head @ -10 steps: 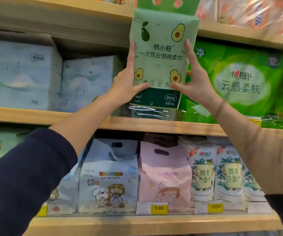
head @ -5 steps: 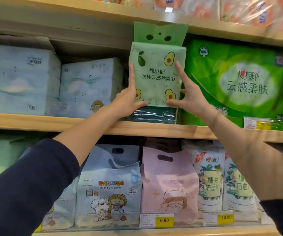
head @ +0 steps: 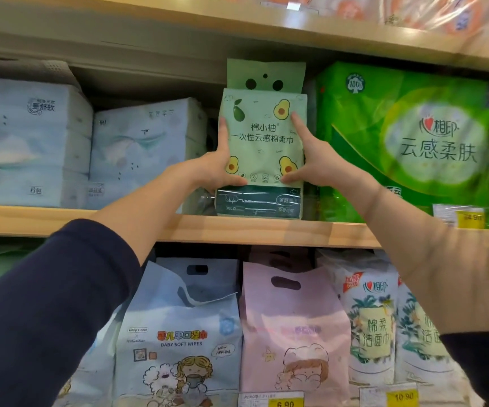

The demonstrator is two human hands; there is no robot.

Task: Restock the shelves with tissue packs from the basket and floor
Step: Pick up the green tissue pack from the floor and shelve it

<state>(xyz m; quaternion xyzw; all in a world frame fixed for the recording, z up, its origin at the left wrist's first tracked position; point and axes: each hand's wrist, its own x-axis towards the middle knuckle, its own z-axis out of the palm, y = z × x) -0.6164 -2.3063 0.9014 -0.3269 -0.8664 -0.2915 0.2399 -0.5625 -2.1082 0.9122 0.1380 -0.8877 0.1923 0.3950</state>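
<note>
A pale green tissue pack (head: 262,145) printed with avocados stands upright on the middle wooden shelf (head: 237,229), its dark green base at the shelf's front edge. My left hand (head: 212,167) presses its left side, thumb under the lower print and forefinger up the edge. My right hand (head: 315,160) mirrors this on the pack's right side. The pack sits in a gap between pale blue tissue bundles (head: 146,148) and a big bright green bundle (head: 407,142). Its punched header flap reaches up toward the shelf above.
The upper shelf (head: 296,30) carries orange-wrapped packs. Below the middle shelf stand a blue baby wipes bag (head: 178,333), a pink bag (head: 293,333) and white cotton towel packs (head: 375,327). Yellow price tags (head: 284,402) line the bottom edge. Another avocado pack sits at the far left.
Both hands lowered the avocado pack from in front of the upper shelf down into the gap, and its base now rests on the middle shelf.
</note>
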